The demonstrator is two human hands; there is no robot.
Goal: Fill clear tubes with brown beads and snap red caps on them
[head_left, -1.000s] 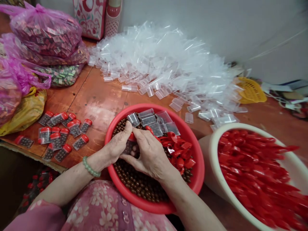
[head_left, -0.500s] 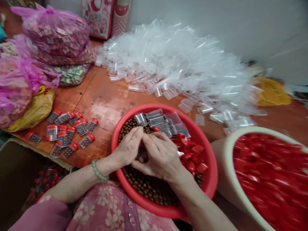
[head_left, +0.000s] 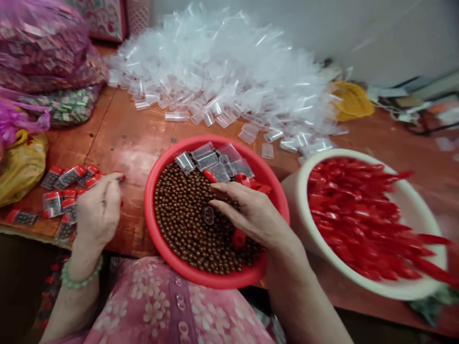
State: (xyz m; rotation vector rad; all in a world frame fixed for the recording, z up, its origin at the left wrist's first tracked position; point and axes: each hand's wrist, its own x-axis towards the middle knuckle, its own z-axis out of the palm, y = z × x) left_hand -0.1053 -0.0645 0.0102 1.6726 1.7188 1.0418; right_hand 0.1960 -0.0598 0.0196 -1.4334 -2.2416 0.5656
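Observation:
My left hand (head_left: 98,212) is over the filled red-capped containers (head_left: 68,177) on the table's left side, its fingers curled and blurred; what it holds, if anything, is hidden. Above the brown beads (head_left: 182,205) in the red basin (head_left: 148,210), my right hand (head_left: 251,210) has thumb and fingers apart with nothing visibly gripped. A small clear container (head_left: 208,216) lies on the beads by its thumb, and a red cap (head_left: 238,238) is below its palm. Clear containers (head_left: 206,157) and more red caps (head_left: 256,184) rest at the basin's back and right.
A heap of clear containers (head_left: 215,71) covers the back of the wooden table (head_left: 118,129). At right stands a cream bucket (head_left: 304,191) full of red caps. Pink bags (head_left: 43,43) and a yellow bag (head_left: 21,167) lie left; a yellow basket (head_left: 353,99) sits behind.
My hands have parted: the left moved from the basin to the filled containers, while the right stayed over the beads and opened. The view has shifted to the right.

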